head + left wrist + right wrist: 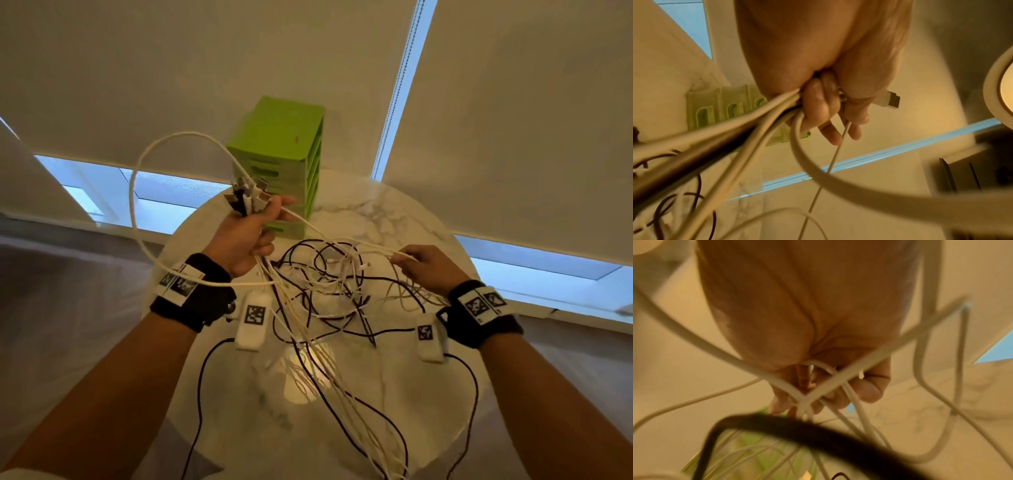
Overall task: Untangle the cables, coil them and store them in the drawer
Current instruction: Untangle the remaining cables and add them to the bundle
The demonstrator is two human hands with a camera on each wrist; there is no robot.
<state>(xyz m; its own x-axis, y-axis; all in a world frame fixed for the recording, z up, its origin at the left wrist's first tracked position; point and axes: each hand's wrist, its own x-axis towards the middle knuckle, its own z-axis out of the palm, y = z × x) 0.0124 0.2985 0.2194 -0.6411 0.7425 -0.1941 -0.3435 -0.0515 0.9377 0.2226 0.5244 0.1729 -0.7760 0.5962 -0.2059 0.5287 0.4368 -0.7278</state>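
Note:
A tangle of white and black cables [329, 284] hangs over the round marble table [394, 219]. My left hand [246, 233] is raised and grips a bundle of cable ends, with USB plugs [245, 195] sticking up out of the fist. In the left wrist view the fingers [818, 104] curl round several white cables, and a USB plug [891, 99] pokes out beside them. A long white cable [137, 192] loops out to the left. My right hand [424, 267] pinches thin white strands; its fingers [865, 389] curl round white cables [851, 392]. The green drawer unit [287, 161] stands behind.
White roller blinds [513, 120] cover the windows behind the table. Black wires from the wrist cameras [202, 387] hang down on both sides. A bright lamp reflection [305, 373] lies on the tabletop near me.

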